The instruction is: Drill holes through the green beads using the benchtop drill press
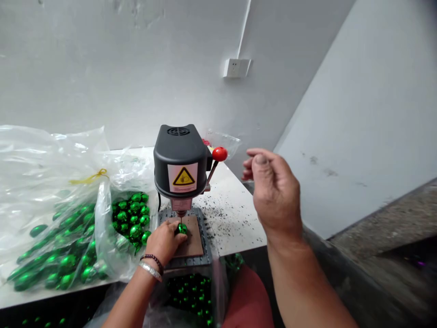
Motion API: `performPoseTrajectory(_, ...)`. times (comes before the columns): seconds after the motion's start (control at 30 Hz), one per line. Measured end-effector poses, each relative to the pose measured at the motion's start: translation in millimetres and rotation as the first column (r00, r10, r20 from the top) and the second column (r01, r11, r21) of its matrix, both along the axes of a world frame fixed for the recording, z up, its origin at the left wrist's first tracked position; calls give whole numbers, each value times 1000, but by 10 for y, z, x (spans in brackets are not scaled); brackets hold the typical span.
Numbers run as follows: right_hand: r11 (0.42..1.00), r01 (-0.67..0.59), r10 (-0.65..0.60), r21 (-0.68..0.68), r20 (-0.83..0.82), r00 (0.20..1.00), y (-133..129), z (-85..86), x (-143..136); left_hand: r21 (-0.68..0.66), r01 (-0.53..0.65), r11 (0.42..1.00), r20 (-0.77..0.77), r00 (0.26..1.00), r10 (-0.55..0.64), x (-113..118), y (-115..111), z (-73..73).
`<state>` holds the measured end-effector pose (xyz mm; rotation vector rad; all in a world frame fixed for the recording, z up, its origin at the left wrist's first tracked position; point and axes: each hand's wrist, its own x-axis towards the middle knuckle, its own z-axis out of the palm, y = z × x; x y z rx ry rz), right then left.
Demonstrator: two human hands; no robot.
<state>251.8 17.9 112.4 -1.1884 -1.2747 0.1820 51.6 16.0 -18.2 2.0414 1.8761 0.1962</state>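
Observation:
My left hand (163, 240) grips a shiny green ball (183, 229) between thumb and fingers. It holds the ball on a brown board (194, 243) on the base of a small black bench drill press (179, 150). The thin drill bit (181, 220) comes down at the top of the ball; whether it has gone in I cannot tell. My right hand (276, 193) is raised in the air to the right of the red lever knob (220, 154), apart from it. Its fingers are loosely bent, with nothing visible in them.
On the left, a clear plastic bag (102, 218) full of green balls (134, 218) lies on the white table (235, 228). Dark shavings litter the tabletop right of the press. Below the table edge, more green balls (191, 291) sit in another bag. A wall socket (233, 68) is behind.

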Motion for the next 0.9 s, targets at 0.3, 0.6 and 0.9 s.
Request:
performPoseTrajectory(0.3,995,24,18,-96,415,909,460,426,-299,85,22,996,3,1000,-22,-50,9,-74)
performPoseTrajectory(0.6,953,281,-182,-110,535,825,283,306,-384,102,56,993,49,997,-61,-89,22,-157)
performPoseTrajectory(0.9,907,164,-368,388,539,758,-232,-425,-306,111,78,991,53,995,-84,-102,24,-172)
